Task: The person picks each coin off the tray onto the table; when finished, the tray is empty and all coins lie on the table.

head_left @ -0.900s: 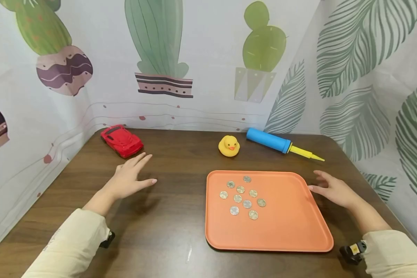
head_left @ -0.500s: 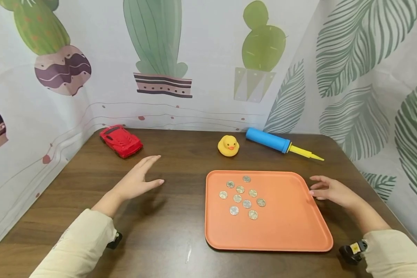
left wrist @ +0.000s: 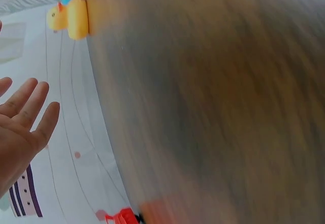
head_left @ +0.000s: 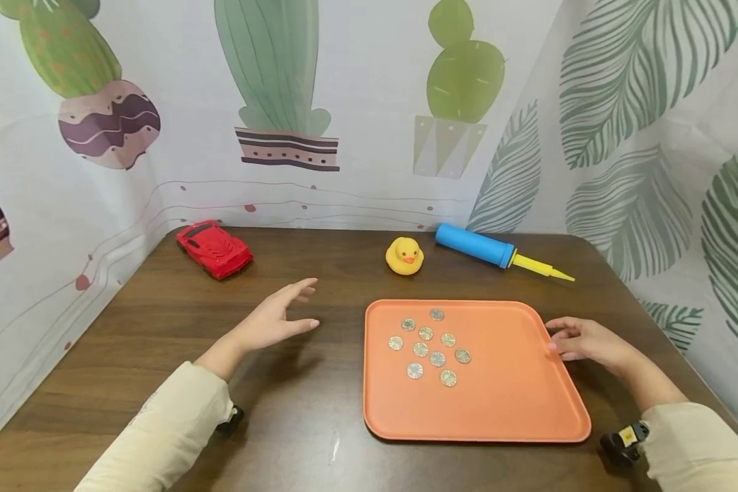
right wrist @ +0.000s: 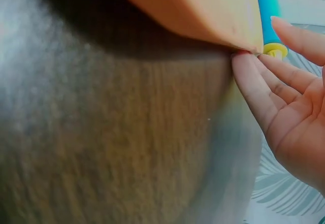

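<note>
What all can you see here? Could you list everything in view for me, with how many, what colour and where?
Table: 1, dark brown wood grain, across the lower part of the head view
Printed backdrop: 1, white with cacti and leaves, behind the table
Serving tray: 1, orange, right part of the table
Coins: 10, silvery to pale gold, left half of the tray
Rubber duck: 1, yellow with orange beak, behind the tray
Balloon pump: 1, blue and yellow, back right of the table
Toy car: 1, red, back left of the table
Wrist cameras: 2, black, one at each cuff
Sleeves: 2, cream, bottom left and right
Left hand: 1, bare, over the table, left of the tray
Right hand: 1, bare, at the tray's right rim
</note>
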Tool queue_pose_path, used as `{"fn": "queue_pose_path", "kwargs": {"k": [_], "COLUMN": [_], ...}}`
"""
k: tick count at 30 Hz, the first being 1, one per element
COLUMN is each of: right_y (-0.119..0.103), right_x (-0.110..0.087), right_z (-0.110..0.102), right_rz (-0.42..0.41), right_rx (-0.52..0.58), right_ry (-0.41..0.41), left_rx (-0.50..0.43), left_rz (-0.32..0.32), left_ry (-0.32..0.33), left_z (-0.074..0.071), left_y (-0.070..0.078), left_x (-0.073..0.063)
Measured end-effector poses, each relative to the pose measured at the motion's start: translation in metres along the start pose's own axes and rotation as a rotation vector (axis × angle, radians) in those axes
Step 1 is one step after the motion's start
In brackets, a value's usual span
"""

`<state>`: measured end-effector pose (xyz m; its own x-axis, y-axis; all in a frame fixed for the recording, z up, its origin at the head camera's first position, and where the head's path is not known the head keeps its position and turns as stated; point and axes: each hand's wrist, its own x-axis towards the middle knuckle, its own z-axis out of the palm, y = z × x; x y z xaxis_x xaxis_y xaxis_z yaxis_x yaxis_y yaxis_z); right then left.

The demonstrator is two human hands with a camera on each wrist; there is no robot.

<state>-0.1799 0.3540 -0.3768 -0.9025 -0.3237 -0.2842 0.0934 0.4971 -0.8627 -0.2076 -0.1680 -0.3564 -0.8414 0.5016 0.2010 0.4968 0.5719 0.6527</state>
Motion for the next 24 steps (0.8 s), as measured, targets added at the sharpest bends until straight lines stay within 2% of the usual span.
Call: {"fn": "queue_pose_path", "kwargs": {"k": [4, 10, 17, 24], "right_y": [0.002, 0.003, 0.008, 0.01], "right_x": [0.004, 0.006, 0.007, 0.012], "right_z": [-0.001, 0.0, -0.004, -0.006], "right_rz": [0.011, 0.022, 0.031, 0.015], "right_rx": [0.049, 0.032, 0.051, 0.103], "right_ry": [-0.031, -0.044, -0.059, -0.118], "left_rx": [-0.03, -0.059, -0.091, -0.116], "left_rz": [0.002, -0.001, 0.048, 0.091], "left_ry": [-0.042, -0.118, -0.17, -0.211], "left_z": [0.006, 0.015, 0.026, 0.037], "left_y": [0.005, 0.011, 0.018, 0.024], "left_x": [0.005, 0.014, 0.025, 0.034]}}
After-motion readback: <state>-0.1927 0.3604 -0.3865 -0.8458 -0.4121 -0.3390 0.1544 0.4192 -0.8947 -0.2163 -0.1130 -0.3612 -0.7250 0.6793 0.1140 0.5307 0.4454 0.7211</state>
